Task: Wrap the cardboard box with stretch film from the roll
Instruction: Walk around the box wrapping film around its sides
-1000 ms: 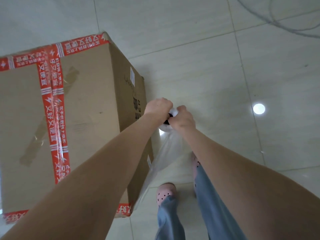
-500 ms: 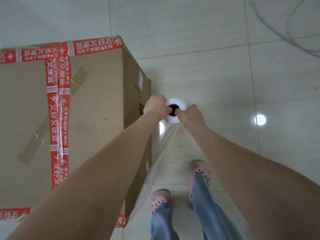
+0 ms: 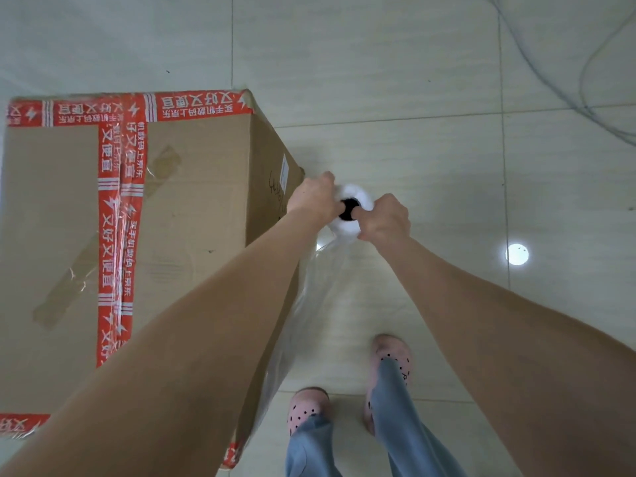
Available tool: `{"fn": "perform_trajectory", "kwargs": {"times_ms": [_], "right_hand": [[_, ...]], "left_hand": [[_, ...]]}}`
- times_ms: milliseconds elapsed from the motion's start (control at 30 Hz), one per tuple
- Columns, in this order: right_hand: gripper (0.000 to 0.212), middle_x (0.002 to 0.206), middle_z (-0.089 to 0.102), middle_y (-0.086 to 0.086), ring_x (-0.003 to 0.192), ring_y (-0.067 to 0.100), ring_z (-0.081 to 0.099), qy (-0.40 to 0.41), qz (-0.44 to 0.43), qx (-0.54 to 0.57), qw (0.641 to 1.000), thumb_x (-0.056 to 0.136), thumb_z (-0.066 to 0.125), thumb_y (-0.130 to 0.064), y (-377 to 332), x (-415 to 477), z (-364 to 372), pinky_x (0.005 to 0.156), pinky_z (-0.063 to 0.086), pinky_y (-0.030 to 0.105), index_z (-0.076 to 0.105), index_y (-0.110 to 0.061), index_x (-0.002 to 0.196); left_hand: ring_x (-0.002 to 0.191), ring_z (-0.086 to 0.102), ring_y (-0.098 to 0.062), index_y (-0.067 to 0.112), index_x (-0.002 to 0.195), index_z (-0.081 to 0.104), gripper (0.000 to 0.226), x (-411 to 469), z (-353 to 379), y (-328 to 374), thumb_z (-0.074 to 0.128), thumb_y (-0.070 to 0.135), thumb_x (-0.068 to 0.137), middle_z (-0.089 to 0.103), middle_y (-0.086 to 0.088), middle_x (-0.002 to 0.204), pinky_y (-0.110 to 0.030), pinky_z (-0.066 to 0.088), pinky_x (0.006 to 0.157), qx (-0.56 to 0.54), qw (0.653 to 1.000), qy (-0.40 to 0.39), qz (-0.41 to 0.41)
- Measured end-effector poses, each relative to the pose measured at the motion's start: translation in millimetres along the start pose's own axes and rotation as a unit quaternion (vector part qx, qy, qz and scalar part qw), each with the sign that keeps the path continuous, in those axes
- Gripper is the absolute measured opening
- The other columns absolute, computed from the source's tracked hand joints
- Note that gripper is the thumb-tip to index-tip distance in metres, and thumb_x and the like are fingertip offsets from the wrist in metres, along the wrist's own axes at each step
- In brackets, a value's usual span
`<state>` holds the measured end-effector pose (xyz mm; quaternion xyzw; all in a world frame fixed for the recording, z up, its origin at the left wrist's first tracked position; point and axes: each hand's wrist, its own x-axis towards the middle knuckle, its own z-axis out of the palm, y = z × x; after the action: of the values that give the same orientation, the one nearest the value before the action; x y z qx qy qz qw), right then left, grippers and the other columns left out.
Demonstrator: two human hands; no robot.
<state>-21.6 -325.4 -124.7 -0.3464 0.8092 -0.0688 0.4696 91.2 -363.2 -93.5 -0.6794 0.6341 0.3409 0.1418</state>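
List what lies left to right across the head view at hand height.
cardboard box → left hand → stretch film roll → right hand → round light reflection

Both arms bare, stretched forward and down, forearms converging toward hands. Left hand [image 3: 315, 198] curled round left side of roll [image 3: 358, 193], back of hand toward camera. Right hand [image 3: 386, 219] curled on right side of roll, knuckles up, one digit reaching to dark core hole. Hands level, close together, roll's end between them. Wrists roughly in line with forearms. Left forearm enters from lower left, right from lower right
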Motion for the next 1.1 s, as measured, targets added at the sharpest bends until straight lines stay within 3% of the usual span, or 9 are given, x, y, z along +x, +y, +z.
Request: {"fn": "perform_trajectory", "kwargs": {"times_ms": [67,167,300,467,600,733,900,1000,1100], "right_hand": [[0.028,0.083,0.057,0.001,0.050,0.014,0.059,-0.012,0.026,0.057,0.998,0.082,0.063,-0.031,-4.1,1.7,1.0,0.049,0.043,0.027,0.052,-0.009,0.097],[0.026,0.087,0.063,0.007,0.063,0.026,0.070,-0.040,0.047,0.113,0.992,0.082,0.062,-0.028,-12.0,2.5,3.9,0.069,0.058,0.039,0.052,-0.007,0.094],[0.042,0.100,0.058,0.008,0.089,0.031,0.065,-0.051,0.038,0.075,0.995,0.079,0.063,-0.029,-27.8,12.1,4.0,0.080,0.056,0.044,0.047,-0.007,0.111],[0.023,0.095,0.056,0.006,0.086,0.030,0.063,-0.044,-0.016,0.008,0.999,0.080,0.058,-0.026,-56.3,34.8,8.1,0.071,0.052,0.035,0.045,-0.017,0.097],[0.035,0.100,0.062,0.011,0.085,0.032,0.067,-0.025,0.012,0.054,0.998,0.081,0.060,-0.026,-82.6,52.4,10.6,0.077,0.056,0.039,0.050,-0.007,0.109],[0.035,0.075,0.063,0.008,0.047,0.018,0.065,-0.025,0.074,0.171,0.982,0.083,0.060,-0.021,-102.5,66.6,7.5,0.057,0.059,0.033,0.052,-0.004,0.112],[0.045,0.099,0.066,0.018,0.047,0.021,0.067,-0.064,0.112,0.226,0.965,0.079,0.071,-0.025,-130.6,84.2,0.8,0.036,0.048,0.021,0.051,-0.004,0.113],[0.050,0.097,0.064,0.013,0.062,0.024,0.068,-0.081,0.101,0.178,0.975,0.077,0.070,-0.033,-139.4,87.8,-0.7,0.053,0.058,0.030,0.049,-0.006,0.114],[0.058,0.109,0.052,0.005,0.082,0.024,0.058,-0.034,0.030,0.036,0.998,0.076,0.066,-0.044,-141.8,94.5,-7.0,0.069,0.050,0.034,0.044,-0.014,0.121]], "left_hand": [[0.093,0.061,-0.027,0.007,0.107,0.056,0.027,0.8,-1.6,-0.1,0.059,0.026,0.088,0.060,-0.011,0.105,-0.033,0.049,0.069,-0.016,0.998,-0.026,-0.058],[0.090,0.062,-0.027,0.004,0.095,0.058,0.013,5.3,-5.9,5.4,0.055,0.015,0.088,0.063,-0.013,0.100,-0.030,0.047,0.065,-0.031,0.997,0.014,-0.064],[0.093,0.061,-0.028,0.008,0.106,0.062,0.021,17.6,-20.2,11.7,0.054,0.009,0.086,0.062,-0.010,0.102,-0.030,0.046,0.065,0.053,0.998,0.040,-0.013],[0.098,0.061,-0.029,0.015,0.115,0.062,0.031,46.0,-46.1,6.5,0.054,0.009,0.086,0.062,-0.008,0.107,-0.033,0.050,0.076,0.104,0.993,0.046,0.033],[0.108,0.058,-0.027,0.026,0.122,0.059,0.039,71.8,-68.0,8.1,0.054,0.013,0.086,0.060,-0.005,0.116,-0.033,0.047,0.083,0.138,0.985,0.054,0.084],[0.111,0.057,-0.027,0.029,0.125,0.058,0.048,97.4,-85.8,14.9,0.050,0.006,0.084,0.059,-0.003,0.122,-0.034,0.047,0.087,0.091,0.987,0.058,0.116],[0.112,0.055,-0.028,0.013,0.122,0.054,0.037,124.8,-102.3,5.8,0.056,0.018,0.085,0.058,-0.010,0.120,-0.030,0.046,0.079,0.014,0.999,0.021,0.019],[0.102,0.059,-0.030,0.012,0.112,0.058,0.026,134.2,-102.1,-2.0,0.053,0.013,0.086,0.062,-0.011,0.110,-0.031,0.045,0.072,0.010,0.999,0.031,-0.015],[0.094,0.061,-0.030,0.013,0.105,0.062,0.026,142.7,-105.3,0.5,0.050,0.005,0.084,0.063,-0.011,0.103,-0.030,0.045,0.067,0.054,0.998,0.044,0.004]]}}
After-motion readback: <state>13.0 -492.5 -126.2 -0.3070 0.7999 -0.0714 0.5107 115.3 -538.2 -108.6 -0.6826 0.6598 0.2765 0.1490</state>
